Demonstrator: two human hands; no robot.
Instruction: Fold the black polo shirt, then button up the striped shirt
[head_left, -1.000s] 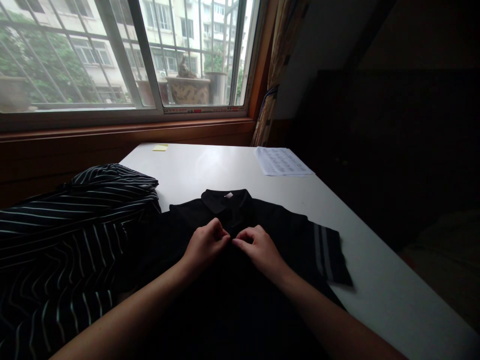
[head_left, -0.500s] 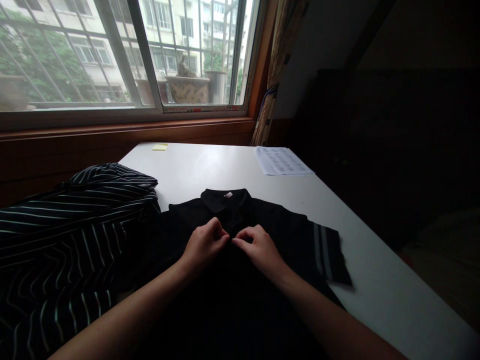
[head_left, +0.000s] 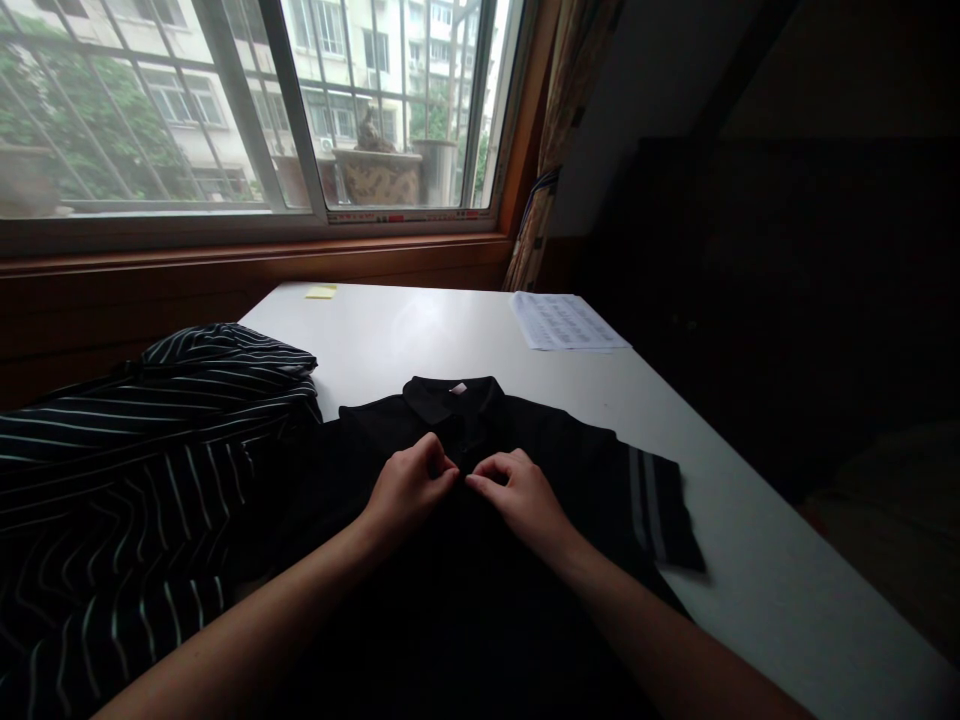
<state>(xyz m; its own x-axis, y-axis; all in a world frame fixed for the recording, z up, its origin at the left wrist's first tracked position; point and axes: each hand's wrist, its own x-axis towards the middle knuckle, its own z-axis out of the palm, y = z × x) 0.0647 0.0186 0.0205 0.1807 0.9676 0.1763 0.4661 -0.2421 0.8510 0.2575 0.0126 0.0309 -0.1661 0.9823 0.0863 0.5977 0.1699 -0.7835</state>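
Observation:
A black polo shirt lies face up on the white table, its collar toward the window and a pale label inside the neck. Two grey stripes run across the sleeve at the right. At the front opening below the collar, my left hand pinches the dark cloth between thumb and forefinger. Just to its right, my right hand pinches the shirt in the same way, with the fingertips of both hands close together. Any button between them is too dark to make out.
A black garment with white stripes lies heaped at the left. On the white table are a yellow sticky note at the far left and printed sheets at the far right. A barred window stands behind.
Both hands stay at the shirt's front opening, pinched as before. The view has shifted very slightly; nothing else visibly differs.

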